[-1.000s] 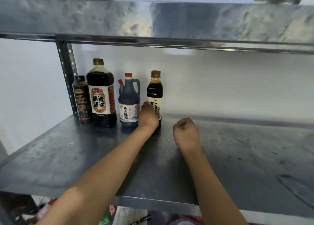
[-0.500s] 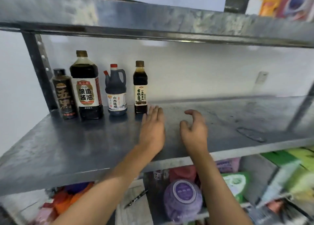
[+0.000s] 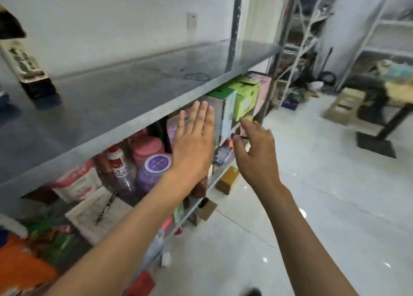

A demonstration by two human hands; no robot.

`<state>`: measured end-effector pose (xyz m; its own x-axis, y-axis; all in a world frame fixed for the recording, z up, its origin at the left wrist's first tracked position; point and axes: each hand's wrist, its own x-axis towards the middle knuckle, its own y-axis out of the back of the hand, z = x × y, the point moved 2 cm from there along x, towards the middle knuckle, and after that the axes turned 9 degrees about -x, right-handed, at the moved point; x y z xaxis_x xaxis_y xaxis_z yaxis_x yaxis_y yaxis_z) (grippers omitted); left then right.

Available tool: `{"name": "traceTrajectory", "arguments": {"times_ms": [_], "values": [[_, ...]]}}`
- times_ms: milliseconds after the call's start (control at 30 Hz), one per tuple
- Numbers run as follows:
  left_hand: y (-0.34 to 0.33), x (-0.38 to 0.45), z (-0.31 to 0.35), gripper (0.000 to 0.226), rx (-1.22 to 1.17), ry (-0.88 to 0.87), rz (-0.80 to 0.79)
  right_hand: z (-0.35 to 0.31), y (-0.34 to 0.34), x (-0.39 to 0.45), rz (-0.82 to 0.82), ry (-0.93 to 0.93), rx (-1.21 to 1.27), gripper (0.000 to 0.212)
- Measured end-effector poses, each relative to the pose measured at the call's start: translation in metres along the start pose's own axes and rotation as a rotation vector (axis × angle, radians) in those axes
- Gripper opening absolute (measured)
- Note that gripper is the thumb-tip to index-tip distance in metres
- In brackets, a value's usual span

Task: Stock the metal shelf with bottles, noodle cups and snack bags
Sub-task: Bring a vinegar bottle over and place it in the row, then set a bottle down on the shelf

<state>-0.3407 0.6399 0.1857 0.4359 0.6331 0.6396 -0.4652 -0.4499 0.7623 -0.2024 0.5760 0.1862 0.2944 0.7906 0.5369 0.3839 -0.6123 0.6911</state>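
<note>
Both hands have come off the shelf board since the earlier frame, and the view has swung right, so the row of sauce bottles has slid to the far left edge, where only the dark bottle [image 3: 33, 76] with its pale label shows, blurred, standing at the back of the metal shelf [image 3: 125, 99]. The left hand [image 3: 194, 139] hangs in front of the shelf's front lip, fingers straight and together, released and holding nothing. The right hand [image 3: 254, 150] is beside it over the floor, fingers loosely curled, also empty. This looks like the gap between placements: one bottle set, the next item not yet picked. Below, the lower shelf holds a purple-lidded tub [image 3: 154, 168], a pink container [image 3: 147, 148] and green boxes [image 3: 243, 96]. The next move calls for reaching to fresh stock; which item cannot be told.
</note>
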Motion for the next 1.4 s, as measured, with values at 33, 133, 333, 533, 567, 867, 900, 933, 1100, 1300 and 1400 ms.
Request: {"name": "traceTrajectory", "arguments": {"times_ms": [33,133,333,533,567,867,900,933,1100,1300,1400], "values": [[-0.007,-0.002,0.022,0.058,-0.037,-0.045,-0.013,0.017,0.015,-0.015,0.0,-0.041,-0.071,0.047],[-0.024,-0.007,0.089,0.057,-0.139,-0.135,-0.058,0.058,0.058,-0.058,-0.016,-0.155,-0.19,0.05],[-0.045,-0.031,0.229,0.06,-0.267,-0.362,-0.182,0.131,0.141,-0.142,-0.004,-0.313,-0.453,0.057],[-0.052,-0.072,0.367,0.062,-0.34,-0.549,-0.305,0.197,0.227,-0.237,0.02,-0.512,-0.579,0.064],[-0.051,-0.08,0.391,0.061,-0.36,-0.585,-0.331,0.208,0.242,-0.254,0.019,-0.548,-0.596,0.067],[-0.044,-0.17,0.584,0.062,-0.469,-0.835,-0.552,0.293,0.364,-0.411,0.138,-0.959,-0.591,0.059],[-0.042,-0.181,0.602,0.061,-0.471,-0.867,-0.573,0.303,0.375,-0.43,0.155,-1.019,-0.575,0.059],[-0.041,-0.19,0.616,0.06,-0.472,-0.899,-0.591,0.313,0.383,-0.446,0.181,-1.079,-0.555,0.058],[-0.045,-0.234,0.684,0.059,-0.515,-0.943,-0.697,0.361,0.421,-0.521,0.362,-1.356,-0.414,0.047],[-0.061,-0.265,0.737,0.058,-0.501,-0.936,-0.791,0.418,0.441,-0.573,0.45,-1.478,-0.271,0.036],[-0.071,-0.273,0.752,0.058,-0.49,-0.912,-0.824,0.442,0.444,-0.584,0.419,-1.551,-0.221,0.06]]}}
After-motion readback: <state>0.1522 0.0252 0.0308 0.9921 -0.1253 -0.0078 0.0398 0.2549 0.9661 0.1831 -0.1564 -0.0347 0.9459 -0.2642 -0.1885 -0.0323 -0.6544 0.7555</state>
